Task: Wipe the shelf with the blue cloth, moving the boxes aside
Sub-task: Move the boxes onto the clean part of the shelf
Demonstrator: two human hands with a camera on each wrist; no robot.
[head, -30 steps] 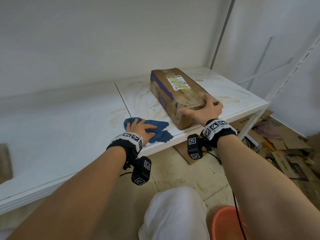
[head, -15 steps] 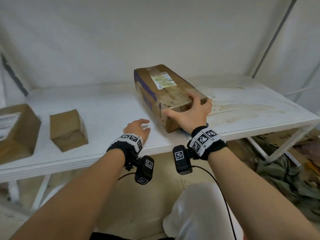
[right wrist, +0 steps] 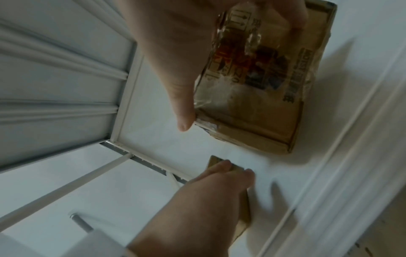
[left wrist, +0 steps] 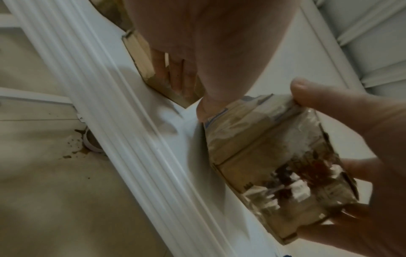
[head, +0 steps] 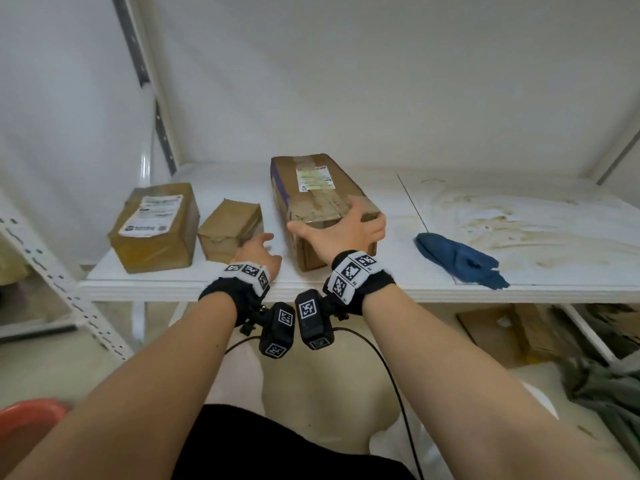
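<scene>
On the white shelf stand three cardboard boxes. My right hand grips the near end of the long box, thumb on its left edge and fingers over its top; the right wrist view shows that hand clamped on the long box. My left hand lies with straight fingers against the right side of the small box. The blue cloth lies crumpled by the shelf's front edge, right of both hands, with no hand on it.
A labelled box stands at the shelf's left end beside the small one. Brown stains cover the right half of the shelf. A perforated upright stands at the left, an orange basin below, flattened cardboard under the shelf.
My left hand let go of the blue cloth and went left to the small box. My right hand slid the long box left along the shelf. The view swung left.
</scene>
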